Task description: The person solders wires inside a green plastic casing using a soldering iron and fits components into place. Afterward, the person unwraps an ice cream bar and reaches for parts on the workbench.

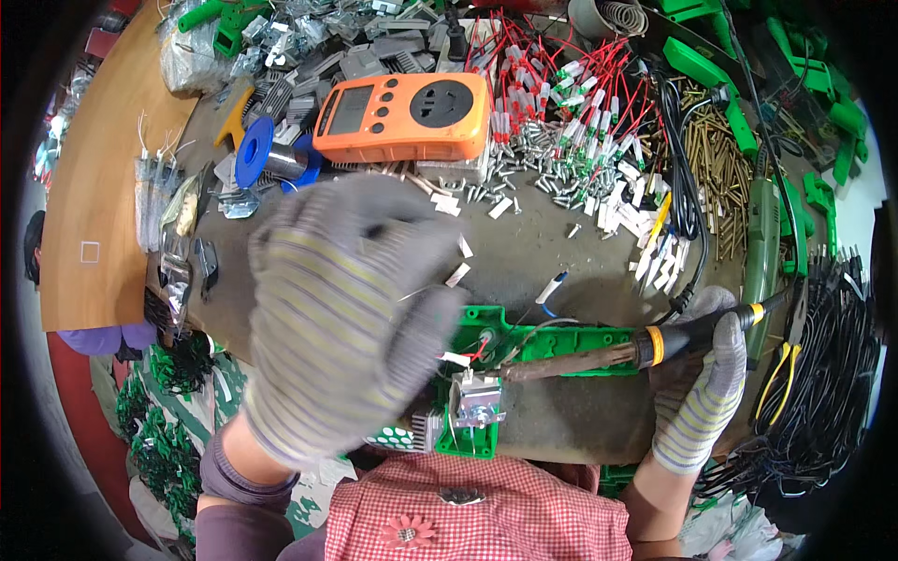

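My right hand (703, 374), in a striped grey glove, is closed around the dark handle of a soldering iron (571, 362) with orange rings. Its brown barrel points left, the tip at a small metal-backed component (477, 400). That component sits at an opened green plastic housing (552, 348) in front of me, with red and white wires beside it. My left hand (341, 309), gloved alike, is raised over the housing's left end. Motion smears its fingers; they are bent, and whether anything is between them I cannot make out.
Beyond my hands lie an orange meter (402, 117), a blue solder spool (267, 154), loose screws (561, 178) and red-wired indicator lamps (571, 84). Brass-coloured rods (720, 178) and a bundle of black cables (814, 374) are at the right. A wooden board (98, 187) flanks the left.
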### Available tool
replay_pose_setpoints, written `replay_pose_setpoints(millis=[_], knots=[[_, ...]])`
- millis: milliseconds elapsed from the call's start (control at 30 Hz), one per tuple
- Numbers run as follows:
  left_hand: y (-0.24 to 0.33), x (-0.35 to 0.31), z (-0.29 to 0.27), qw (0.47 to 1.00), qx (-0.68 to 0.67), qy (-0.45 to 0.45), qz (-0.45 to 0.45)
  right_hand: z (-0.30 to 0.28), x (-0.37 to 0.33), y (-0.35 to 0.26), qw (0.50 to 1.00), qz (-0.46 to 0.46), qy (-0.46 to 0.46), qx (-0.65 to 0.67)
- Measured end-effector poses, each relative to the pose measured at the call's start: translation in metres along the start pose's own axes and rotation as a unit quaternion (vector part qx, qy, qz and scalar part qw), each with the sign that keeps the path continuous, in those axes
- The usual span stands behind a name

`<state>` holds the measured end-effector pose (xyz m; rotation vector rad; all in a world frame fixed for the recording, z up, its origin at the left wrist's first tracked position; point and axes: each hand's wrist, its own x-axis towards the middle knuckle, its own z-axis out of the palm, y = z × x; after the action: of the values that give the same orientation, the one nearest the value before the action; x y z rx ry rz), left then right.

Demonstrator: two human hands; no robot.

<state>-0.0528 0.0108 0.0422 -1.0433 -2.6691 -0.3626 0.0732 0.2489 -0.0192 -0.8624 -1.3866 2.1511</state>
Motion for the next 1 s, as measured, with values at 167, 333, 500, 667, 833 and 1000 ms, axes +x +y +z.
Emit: replay_pose_setpoints(millis=[167,333,500,667,833,1000], knots=[[0.03,0.017,0.023,0.968,-0.231,-0.084,-0.045,0.004,0.001,0.005,0.998,-0.005,0.064,-0.016],[0.024,0.021,0.03,0.918,-0.375,-0.109,-0.077,-0.001,0.004,0.005,0.997,-0.01,-0.073,0.007],[0.024,0.01,0.019,0.796,-0.549,-0.11,-0.231,0.001,0.003,0.004,1.0,-0.019,-0.006,-0.023],[0.02,-0.008,0.016,0.863,-0.469,-0.065,-0.177,0.009,-0.001,0.0,0.999,-0.024,0.018,-0.043],[0.021,-0.021,0.02,0.84,-0.51,-0.047,-0.178,0.003,-0.001,0.001,0.999,-0.022,0.003,-0.029],[0.012,-0.029,0.023,0.887,-0.445,-0.059,-0.105,0.009,-0.004,0.0,0.998,-0.029,0.033,-0.043]])
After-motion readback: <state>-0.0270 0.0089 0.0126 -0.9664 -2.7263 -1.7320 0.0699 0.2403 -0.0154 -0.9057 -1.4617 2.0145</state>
